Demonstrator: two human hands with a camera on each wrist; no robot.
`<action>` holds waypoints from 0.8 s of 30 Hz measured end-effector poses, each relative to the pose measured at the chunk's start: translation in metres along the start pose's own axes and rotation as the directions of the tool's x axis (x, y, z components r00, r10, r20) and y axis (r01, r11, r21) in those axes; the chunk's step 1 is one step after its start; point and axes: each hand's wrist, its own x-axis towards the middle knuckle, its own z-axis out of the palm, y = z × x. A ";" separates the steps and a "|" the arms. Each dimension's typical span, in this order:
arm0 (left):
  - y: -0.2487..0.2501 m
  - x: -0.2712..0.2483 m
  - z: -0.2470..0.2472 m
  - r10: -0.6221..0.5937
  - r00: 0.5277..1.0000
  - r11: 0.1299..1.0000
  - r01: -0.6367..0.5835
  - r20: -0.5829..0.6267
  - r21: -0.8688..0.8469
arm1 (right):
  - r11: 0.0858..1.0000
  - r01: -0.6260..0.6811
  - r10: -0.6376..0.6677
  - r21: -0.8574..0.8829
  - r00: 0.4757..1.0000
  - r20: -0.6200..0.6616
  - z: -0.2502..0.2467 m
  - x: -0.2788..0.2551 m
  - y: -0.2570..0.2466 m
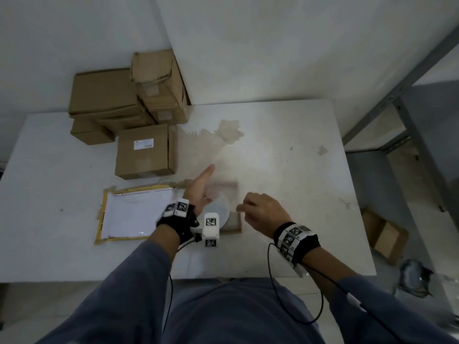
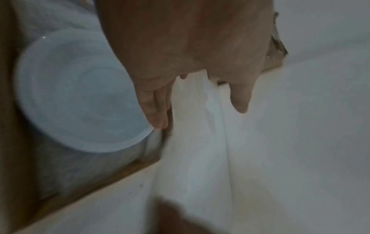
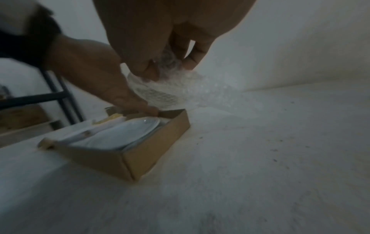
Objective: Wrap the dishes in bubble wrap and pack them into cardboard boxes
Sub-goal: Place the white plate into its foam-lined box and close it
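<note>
Near the tabletop's (image 1: 273,256) front edge, a shallow cardboard box (image 3: 156,152) holds a white plate (image 2: 80,95) — stiff, slippery, fragile; best held by the rim. Left hand (image 1: 198,192) spread over it. Right hand (image 1: 260,209) pinches soft, light bubble wrap (image 3: 180,85) just beyond — grip closed.

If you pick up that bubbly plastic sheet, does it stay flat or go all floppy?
Probably floppy: the bubble wrap sags and crumples where the right hand pinches it. It looks thin and see-through, so likely very light. It would probably drape over the plate in the open box rather than stay stiff.
</note>
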 end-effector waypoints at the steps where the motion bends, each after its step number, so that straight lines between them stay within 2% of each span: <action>1: 0.002 0.007 -0.009 0.012 0.999 1.000 -0.012 -0.033 0.012 | 0.999 0.042 -0.042 -0.017 0.999 0.031 0.002 -0.002 -0.003; 2: 0.004 0.011 -0.016 0.063 0.992 0.997 -0.058 -0.106 0.055 | 0.997 0.076 -0.074 -0.033 0.995 0.063 0.003 -0.002 -0.007; 4: 0.006 0.011 -0.031 0.200 0.950 0.963 -0.144 -0.241 0.229 | 0.993 0.098 -0.091 -0.062 0.990 0.104 0.002 -0.002 -0.011; 7: 0.000 -0.007 -0.056 0.324 0.912 0.906 -0.221 -0.253 0.361 | 0.995 0.065 -0.053 -0.078 0.988 0.146 0.005 0.000 -0.014; 9: -0.009 -0.028 -0.076 0.349 0.906 0.894 -0.245 -0.240 0.375 | 0.995 0.053 -0.036 -0.079 0.979 0.203 0.007 0.004 -0.016; 13: -0.046 -0.050 -0.128 0.283 0.891 0.941 -0.187 -0.356 0.281 | 0.997 0.051 -0.030 -0.050 0.936 0.351 0.015 0.008 -0.027; 16: -0.074 -0.055 -0.150 0.294 0.891 0.898 -0.133 -0.346 0.419 | 0.997 -0.026 0.056 -0.069 0.874 0.483 0.019 0.010 -0.035; 19: -0.078 -0.059 -0.151 0.375 0.867 0.802 -0.126 -0.329 0.583 | 0.989 -0.103 0.145 -0.106 0.817 0.559 0.017 0.014 -0.038; 22: -0.070 -0.060 -0.147 0.553 0.774 0.630 -0.146 -0.309 0.762 | 0.985 -0.086 0.163 -0.153 0.771 0.616 0.011 0.016 -0.037; 24: -0.062 -0.059 -0.145 0.670 0.719 0.465 -0.213 -0.184 0.859 | 0.973 -0.118 0.218 -0.197 0.752 0.622 0.008 0.019 -0.038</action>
